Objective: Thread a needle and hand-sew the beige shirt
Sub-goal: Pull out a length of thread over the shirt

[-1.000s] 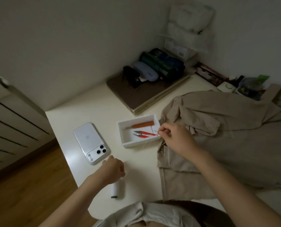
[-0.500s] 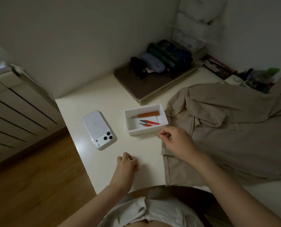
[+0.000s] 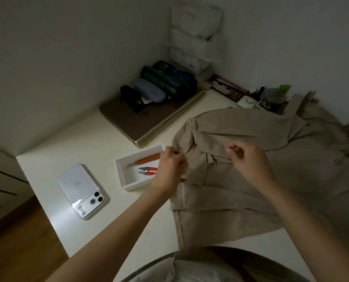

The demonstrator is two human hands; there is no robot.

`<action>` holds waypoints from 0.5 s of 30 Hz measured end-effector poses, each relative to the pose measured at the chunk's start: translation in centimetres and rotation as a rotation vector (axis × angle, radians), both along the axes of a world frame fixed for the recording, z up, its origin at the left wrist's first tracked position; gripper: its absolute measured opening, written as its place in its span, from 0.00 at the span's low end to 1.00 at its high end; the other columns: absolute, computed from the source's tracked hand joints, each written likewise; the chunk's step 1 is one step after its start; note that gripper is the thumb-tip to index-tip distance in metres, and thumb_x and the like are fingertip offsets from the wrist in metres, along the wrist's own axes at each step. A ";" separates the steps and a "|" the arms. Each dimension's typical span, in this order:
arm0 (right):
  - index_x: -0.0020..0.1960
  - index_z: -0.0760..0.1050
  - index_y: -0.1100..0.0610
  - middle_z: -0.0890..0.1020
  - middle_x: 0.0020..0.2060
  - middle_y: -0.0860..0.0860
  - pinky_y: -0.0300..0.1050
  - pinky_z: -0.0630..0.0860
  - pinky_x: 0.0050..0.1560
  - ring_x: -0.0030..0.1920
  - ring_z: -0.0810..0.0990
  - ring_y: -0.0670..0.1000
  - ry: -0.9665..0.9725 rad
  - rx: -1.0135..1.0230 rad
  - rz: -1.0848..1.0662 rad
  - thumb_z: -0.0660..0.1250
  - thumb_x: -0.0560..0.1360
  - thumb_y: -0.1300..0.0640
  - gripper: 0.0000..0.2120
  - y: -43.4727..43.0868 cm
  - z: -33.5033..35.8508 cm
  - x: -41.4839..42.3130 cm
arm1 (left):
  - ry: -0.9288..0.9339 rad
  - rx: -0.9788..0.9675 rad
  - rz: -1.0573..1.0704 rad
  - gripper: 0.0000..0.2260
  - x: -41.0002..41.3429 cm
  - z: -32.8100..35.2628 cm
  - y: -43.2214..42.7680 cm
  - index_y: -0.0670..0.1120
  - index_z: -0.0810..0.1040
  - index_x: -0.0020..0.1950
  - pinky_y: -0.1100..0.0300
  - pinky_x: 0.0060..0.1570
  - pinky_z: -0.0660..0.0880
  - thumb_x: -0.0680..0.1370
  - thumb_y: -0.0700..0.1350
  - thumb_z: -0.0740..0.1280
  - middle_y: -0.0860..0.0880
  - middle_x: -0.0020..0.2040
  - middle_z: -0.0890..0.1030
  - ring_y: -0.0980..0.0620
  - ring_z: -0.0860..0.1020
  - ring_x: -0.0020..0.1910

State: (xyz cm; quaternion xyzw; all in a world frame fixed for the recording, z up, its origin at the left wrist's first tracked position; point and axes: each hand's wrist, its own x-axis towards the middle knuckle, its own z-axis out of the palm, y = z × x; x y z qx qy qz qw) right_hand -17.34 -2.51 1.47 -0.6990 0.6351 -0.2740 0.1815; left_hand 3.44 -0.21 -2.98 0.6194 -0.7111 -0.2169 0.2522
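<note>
Head view. Found the beige shirt [image 3: 261, 180] spread in folds across the right half of the tabletop [image 3: 88, 143], reaching down to the near edge. Noted the left hand [image 3: 169, 169] at the shirt's left border, fingers curled round a fold of the cloth. Noted the right hand [image 3: 249, 159] over the middle of the shirt, fingers curled, thumb and forefinger tips pressed together; pinched item, if any, too small to make out. Recorded a white tray [image 3: 128, 180] mid-tabletop, just beside the shirt's left border and partly behind the left hand, holding an orange-handled tool [image 3: 147, 158] and red snips [image 3: 148, 170], lying close but apart. Recorded a white phone [image 3: 78, 184] lying screen down near the left edge. Logged a brown board [image 3: 124, 119] at the far edge against the wall, bearing dark pouches [image 3: 169, 82] and a pale blue case [image 3: 149, 93]
</note>
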 end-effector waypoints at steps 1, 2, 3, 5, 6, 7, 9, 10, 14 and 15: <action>0.46 0.80 0.58 0.77 0.33 0.48 0.49 0.75 0.37 0.37 0.78 0.54 0.002 -0.005 -0.017 0.67 0.76 0.60 0.03 -0.5 0.2 -0.9 | 0.010 0.005 -0.008 0.04 -0.6 0.2 -1.4 0.45 0.79 0.45 0.61 0.56 0.69 0.78 0.40 0.65 0.45 0.60 0.70 0.48 0.69 0.57; 0.46 0.80 0.58 0.77 0.34 0.49 0.51 0.77 0.39 0.37 0.79 0.55 0.001 -0.003 -0.025 0.67 0.76 0.59 0.04 -1.0 0.3 -1.6 | 0.026 0.027 -0.009 0.04 -1.1 0.2 -2.7 0.44 0.79 0.46 0.61 0.57 0.67 0.78 0.40 0.65 0.45 0.61 0.71 0.47 0.69 0.59; 0.46 0.80 0.58 0.77 0.34 0.49 0.52 0.78 0.39 0.38 0.79 0.55 0.001 0.005 -0.035 0.67 0.76 0.59 0.04 -1.4 0.3 -2.4 | 0.056 0.062 -0.002 0.04 -1.6 0.2 -3.7 0.44 0.79 0.46 0.61 0.58 0.66 0.78 0.40 0.65 0.45 0.61 0.71 0.47 0.69 0.61; 0.46 0.80 0.57 0.77 0.34 0.49 0.51 0.77 0.40 0.39 0.79 0.55 0.011 0.021 -0.081 0.67 0.76 0.59 0.04 -2.1 0.2 -3.9 | 0.127 0.121 0.027 0.03 -2.3 -0.1 -5.3 0.46 0.78 0.46 0.59 0.58 0.68 0.78 0.42 0.65 0.46 0.59 0.73 0.48 0.71 0.59; 0.46 0.80 0.57 0.77 0.34 0.49 0.51 0.77 0.40 0.39 0.79 0.55 0.024 0.028 -0.107 0.67 0.76 0.59 0.04 -2.4 0.0 -4.6 | 0.155 0.140 0.053 0.04 -2.6 -0.2 -5.9 0.48 0.78 0.45 0.58 0.54 0.71 0.79 0.42 0.65 0.47 0.56 0.75 0.49 0.73 0.55; 0.46 0.80 0.57 0.77 0.34 0.48 0.51 0.76 0.40 0.39 0.79 0.55 0.037 0.032 -0.128 0.67 0.76 0.59 0.04 -2.5 -0.1 -5.2 | 0.177 0.155 0.084 0.05 -2.6 -0.4 -6.2 0.48 0.77 0.44 0.59 0.49 0.73 0.79 0.41 0.65 0.47 0.52 0.77 0.49 0.76 0.50; 0.45 0.80 0.58 0.76 0.34 0.48 0.53 0.77 0.42 0.40 0.79 0.56 0.041 0.043 -0.173 0.67 0.76 0.60 0.04 -2.9 -0.5 -6.8 | 0.177 0.184 0.115 0.06 -2.7 -0.8 -6.8 0.48 0.76 0.43 0.64 0.38 0.71 0.79 0.40 0.64 0.48 0.44 0.79 0.53 0.76 0.40; 0.45 0.80 0.58 0.76 0.34 0.49 0.54 0.77 0.42 0.40 0.79 0.57 0.039 0.044 -0.198 0.67 0.76 0.60 0.04 -3.0 -0.7 -7.6 | 0.155 0.195 0.115 0.06 -2.8 -1.0 -7.0 0.47 0.76 0.43 0.64 0.36 0.70 0.79 0.40 0.64 0.48 0.42 0.78 0.54 0.75 0.38; 0.43 0.78 0.56 0.76 0.34 0.49 0.55 0.77 0.43 0.41 0.79 0.60 0.029 0.068 -0.304 0.67 0.75 0.60 0.03 -3.0 -1.7 -10.6 | 0.116 0.234 0.131 0.07 -2.8 -2.1 -7.7 0.43 0.77 0.44 0.61 0.40 0.72 0.80 0.41 0.62 0.46 0.41 0.78 0.51 0.76 0.40; 0.41 0.76 0.54 0.76 0.35 0.50 0.55 0.77 0.42 0.41 0.79 0.60 0.023 0.077 -0.327 0.67 0.75 0.59 0.04 -2.9 -1.9 -11.4 | 0.121 0.245 0.132 0.07 -3.0 -2.3 -7.9 0.43 0.77 0.44 0.60 0.41 0.72 0.80 0.41 0.62 0.47 0.40 0.78 0.51 0.76 0.39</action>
